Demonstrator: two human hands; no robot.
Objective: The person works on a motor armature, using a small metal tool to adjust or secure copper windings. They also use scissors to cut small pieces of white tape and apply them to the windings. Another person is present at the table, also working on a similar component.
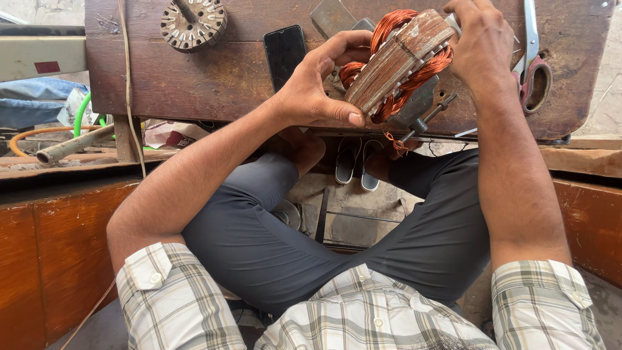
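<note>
I hold a motor stator (398, 61) above the edge of a dark wooden bench (214, 71); it is a brown laminated iron core with copper wire coils bulging from both ends. My left hand (317, 87) grips its near side, thumb pressed along the lower edge. My right hand (483, 42) wraps over its top right end. A loose tuft of copper wire (393, 142) hangs below the core. Under the stator a small metal vise (421, 110) with a screw handle is partly hidden.
On the bench lie a round slotted rotor disc (193, 23), a black phone (285, 52) and scissors with red handles (534, 65). A metal pipe (71, 146) and green hose (84, 113) sit at left. Sandals (356, 162) lie on the floor beyond my crossed legs.
</note>
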